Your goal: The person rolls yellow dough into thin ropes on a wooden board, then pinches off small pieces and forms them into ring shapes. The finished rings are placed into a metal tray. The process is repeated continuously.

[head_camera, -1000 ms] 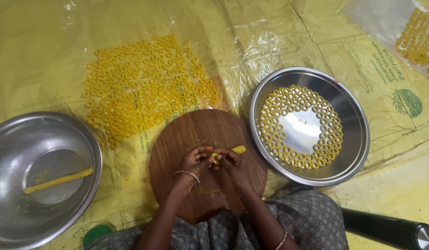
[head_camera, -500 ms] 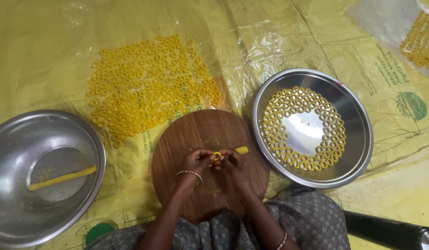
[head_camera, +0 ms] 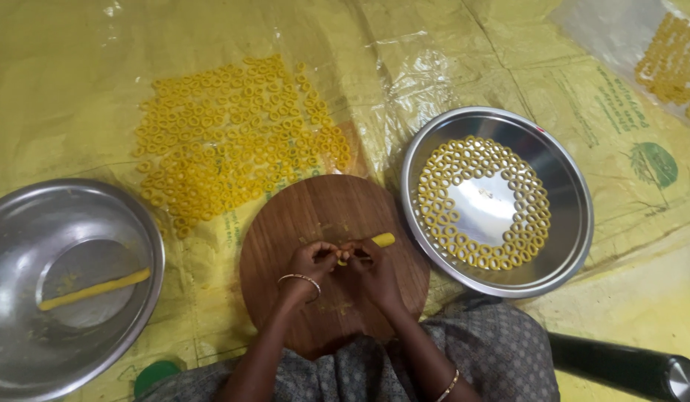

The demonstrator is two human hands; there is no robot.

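Both hands meet over a round wooden board (head_camera: 315,212). My left hand (head_camera: 311,262) and my right hand (head_camera: 368,266) pinch a short yellow dough strip (head_camera: 382,240) between their fingertips; its free end sticks out to the right. A steel plate (head_camera: 564,186) at the right holds several yellow dough rings laid in circles around a bare centre. A steel bowl (head_camera: 17,223) at the left holds one long yellow dough rope (head_camera: 95,289).
Many yellow dough rings (head_camera: 233,134) lie spread on the yellow plastic sheet (head_camera: 77,74) beyond the board. More rings (head_camera: 668,63) lie at the top right corner. A dark cylinder with a metal end (head_camera: 627,366) lies at the lower right, a green lid (head_camera: 155,374) at the bottom left.
The fingers have kept working the dough strip in the same spot on the board, bending its end. The view shifted slightly; nothing else moved.
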